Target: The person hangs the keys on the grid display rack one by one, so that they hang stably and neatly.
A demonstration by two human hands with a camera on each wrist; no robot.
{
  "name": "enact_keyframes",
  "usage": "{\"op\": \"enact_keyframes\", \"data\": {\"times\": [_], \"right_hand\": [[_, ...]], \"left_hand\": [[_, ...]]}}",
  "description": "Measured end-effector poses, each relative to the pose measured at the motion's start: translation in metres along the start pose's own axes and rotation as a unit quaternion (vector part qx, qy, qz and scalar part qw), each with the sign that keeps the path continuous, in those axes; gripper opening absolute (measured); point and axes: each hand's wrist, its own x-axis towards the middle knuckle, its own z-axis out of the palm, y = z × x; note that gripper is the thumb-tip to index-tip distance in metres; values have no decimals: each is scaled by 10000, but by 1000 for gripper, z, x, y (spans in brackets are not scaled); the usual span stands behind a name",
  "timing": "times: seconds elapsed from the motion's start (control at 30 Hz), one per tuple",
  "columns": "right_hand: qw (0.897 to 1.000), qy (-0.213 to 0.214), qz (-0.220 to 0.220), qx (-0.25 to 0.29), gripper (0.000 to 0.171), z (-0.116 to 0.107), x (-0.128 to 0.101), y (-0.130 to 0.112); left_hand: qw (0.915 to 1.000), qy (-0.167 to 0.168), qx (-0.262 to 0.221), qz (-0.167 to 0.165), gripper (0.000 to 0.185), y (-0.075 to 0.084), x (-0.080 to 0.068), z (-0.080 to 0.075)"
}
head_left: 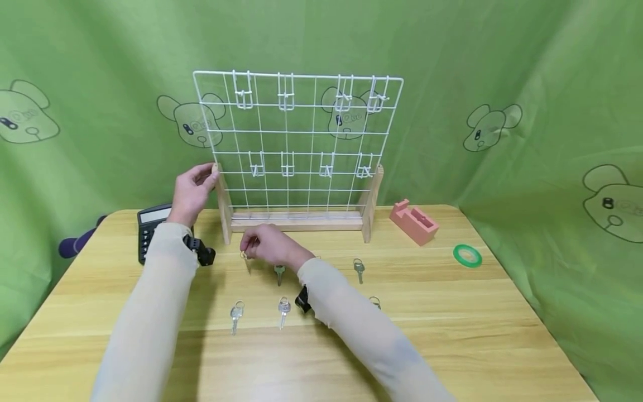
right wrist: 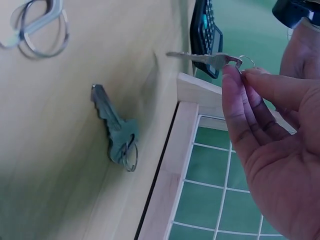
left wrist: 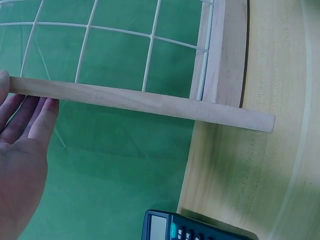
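Note:
A white wire grid rack (head_left: pixel 296 139) with small hooks stands on a wooden base at the back of the table. My left hand (head_left: pixel 207 174) grips the top of the rack's left wooden post (left wrist: pixel 140 102); in the left wrist view the left hand (left wrist: pixel 27 107) has its fingers behind the post. My right hand (head_left: pixel 247 245) hovers just above the table in front of the rack and pinches a silver key (right wrist: pixel 202 58) by its head and ring. The key (head_left: pixel 245 258) hangs below the fingers.
Several more keys lie on the wooden table (head_left: pixel 502 335), among them a pair (head_left: pixel 236 315) (head_left: pixel 283 310) near the front and one (head_left: pixel 359 269) to the right. A black calculator (head_left: pixel 150 231) lies at left, a pink block (head_left: pixel 414 221) and green tape roll (head_left: pixel 467 255) at right.

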Motion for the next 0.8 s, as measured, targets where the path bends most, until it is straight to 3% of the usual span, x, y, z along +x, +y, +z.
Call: {"op": "enact_keyframes", "data": {"times": [0.8], "right_hand": [[9964,789,187,265,12,-29,-19,-31]], "left_hand": [[9999,-33,-144,-65,48,-1,1,0]]}}
